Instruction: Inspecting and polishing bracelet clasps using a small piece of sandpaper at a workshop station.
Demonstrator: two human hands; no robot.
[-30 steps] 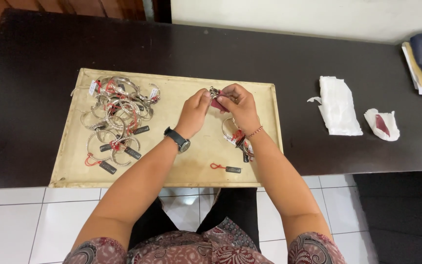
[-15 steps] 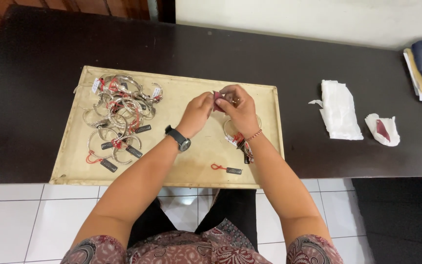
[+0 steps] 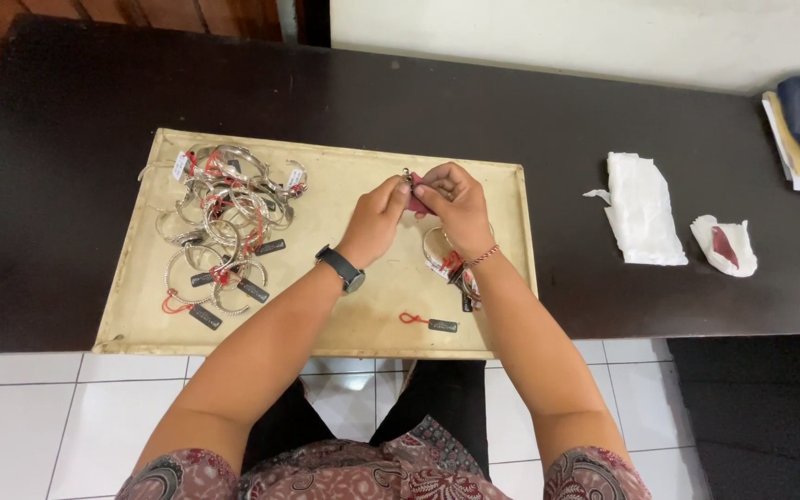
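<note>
head view, going left to right: a pile of silver metal bangles with red strings and small black tags (image 3: pixel 224 227) lies on the left part of a flat beige rectangular tray (image 3: pixel 344 319), which sits on a dark brown worktop (image 3: pixel 67 120). near the tray's middle the left hand (image 3: pixel 377 220), with a black wristwatch (image 3: pixel 341 268) on its wrist, meets the right hand (image 3: pixel 451 206); both sets of fingers are pinched closed on a small red piece with a bit of silver metal (image 3: pixel 416 196), held just above the tray. under the right wrist lie a few more silver bangles with red and black tags (image 3: pixel 444 261), and near the tray's front edge a loose red string with a black tag (image 3: pixel 428 322). further right on the worktop, well apart from the tray, lies a folded white tissue (image 3: pixel 643 208), then a crumpled white tissue holding something dark red (image 3: pixel 724 245).
</note>
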